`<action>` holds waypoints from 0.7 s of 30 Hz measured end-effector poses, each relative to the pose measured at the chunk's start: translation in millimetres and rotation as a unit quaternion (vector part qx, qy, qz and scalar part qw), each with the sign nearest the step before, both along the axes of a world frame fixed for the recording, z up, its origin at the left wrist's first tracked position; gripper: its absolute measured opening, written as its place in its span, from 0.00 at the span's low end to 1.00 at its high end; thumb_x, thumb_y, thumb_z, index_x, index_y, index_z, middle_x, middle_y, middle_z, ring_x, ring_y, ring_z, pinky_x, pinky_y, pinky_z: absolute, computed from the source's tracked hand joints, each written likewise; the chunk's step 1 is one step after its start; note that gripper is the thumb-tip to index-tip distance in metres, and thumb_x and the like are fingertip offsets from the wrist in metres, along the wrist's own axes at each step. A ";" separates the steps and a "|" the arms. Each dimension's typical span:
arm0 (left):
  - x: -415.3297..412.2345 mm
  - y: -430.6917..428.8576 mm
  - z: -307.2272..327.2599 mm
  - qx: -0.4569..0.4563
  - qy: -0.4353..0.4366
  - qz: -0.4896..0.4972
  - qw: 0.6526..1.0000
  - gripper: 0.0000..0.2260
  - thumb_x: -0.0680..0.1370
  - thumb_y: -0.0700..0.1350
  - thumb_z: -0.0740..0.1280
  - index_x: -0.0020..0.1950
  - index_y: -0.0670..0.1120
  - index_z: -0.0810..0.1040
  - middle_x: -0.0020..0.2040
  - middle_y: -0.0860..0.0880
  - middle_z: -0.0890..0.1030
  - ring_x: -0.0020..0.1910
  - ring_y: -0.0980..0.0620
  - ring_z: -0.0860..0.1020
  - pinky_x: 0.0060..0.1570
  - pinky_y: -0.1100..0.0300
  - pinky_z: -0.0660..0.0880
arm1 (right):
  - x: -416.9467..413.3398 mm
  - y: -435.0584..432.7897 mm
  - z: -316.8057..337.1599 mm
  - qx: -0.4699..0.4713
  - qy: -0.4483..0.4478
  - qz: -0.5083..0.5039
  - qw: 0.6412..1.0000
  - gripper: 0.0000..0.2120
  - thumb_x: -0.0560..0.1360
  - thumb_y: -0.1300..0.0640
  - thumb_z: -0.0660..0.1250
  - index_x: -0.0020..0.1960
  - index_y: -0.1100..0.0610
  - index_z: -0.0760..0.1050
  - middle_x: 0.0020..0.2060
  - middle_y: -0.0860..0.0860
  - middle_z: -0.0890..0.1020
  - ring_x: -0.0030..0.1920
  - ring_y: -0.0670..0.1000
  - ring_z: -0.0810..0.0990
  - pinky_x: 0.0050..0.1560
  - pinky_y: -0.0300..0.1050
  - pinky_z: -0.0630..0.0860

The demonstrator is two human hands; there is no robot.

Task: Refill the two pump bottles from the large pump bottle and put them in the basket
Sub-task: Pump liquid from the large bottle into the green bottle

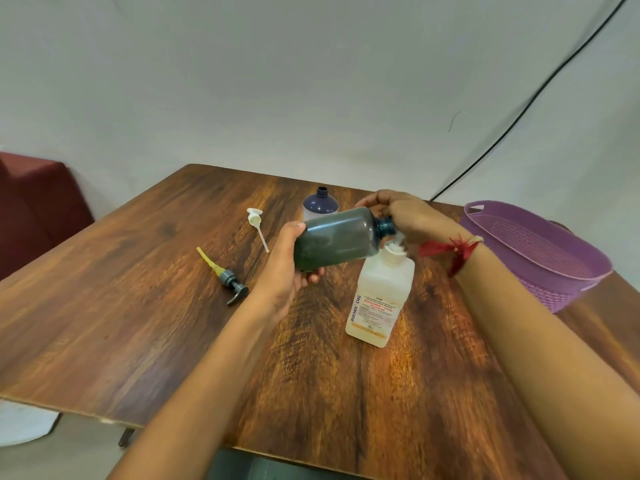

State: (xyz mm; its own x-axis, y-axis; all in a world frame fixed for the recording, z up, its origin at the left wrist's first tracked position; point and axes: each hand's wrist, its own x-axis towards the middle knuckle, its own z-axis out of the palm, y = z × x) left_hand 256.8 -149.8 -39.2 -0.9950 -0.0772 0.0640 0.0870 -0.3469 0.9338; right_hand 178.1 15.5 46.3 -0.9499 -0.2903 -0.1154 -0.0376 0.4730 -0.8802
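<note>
Two small bottles are uncapped: the navy bottle (pixel 320 202) upright on the surface (pixel 138 289), the smoky grey bottle (pixel 339 237) sideways, fingers of our left hand (pixel 291 268) wrapped round its base, neck above the large pump bottle (pixel 381 296) labelled BIOCHEK CHG; our right hand (pixel 412 216) curls there, grip unclear.
</note>
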 end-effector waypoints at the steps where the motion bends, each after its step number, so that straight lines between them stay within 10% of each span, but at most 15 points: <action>1: 0.3 0.2 0.3 0.006 0.002 0.000 1.000 0.14 0.72 0.59 0.59 0.50 0.53 0.76 0.46 0.47 0.78 0.32 0.57 0.76 0.27 0.65 0.71 | 1.0 0.0 1.1 -0.007 -0.011 0.006 1.000 0.14 0.80 0.66 0.53 0.50 0.57 0.77 0.51 0.56 0.78 0.44 0.53 0.77 0.40 0.42 0.77; 21: -2.0 6.7 0.4 0.071 0.050 0.046 0.995 0.15 0.81 0.50 0.53 0.61 0.48 0.74 0.61 0.43 0.75 0.56 0.48 0.75 0.43 0.59 0.78 | -1.3 1.4 -7.5 0.067 0.017 -0.020 0.997 0.18 0.79 0.70 0.49 0.43 0.57 0.74 0.46 0.58 0.76 0.36 0.52 0.72 0.32 0.42 0.69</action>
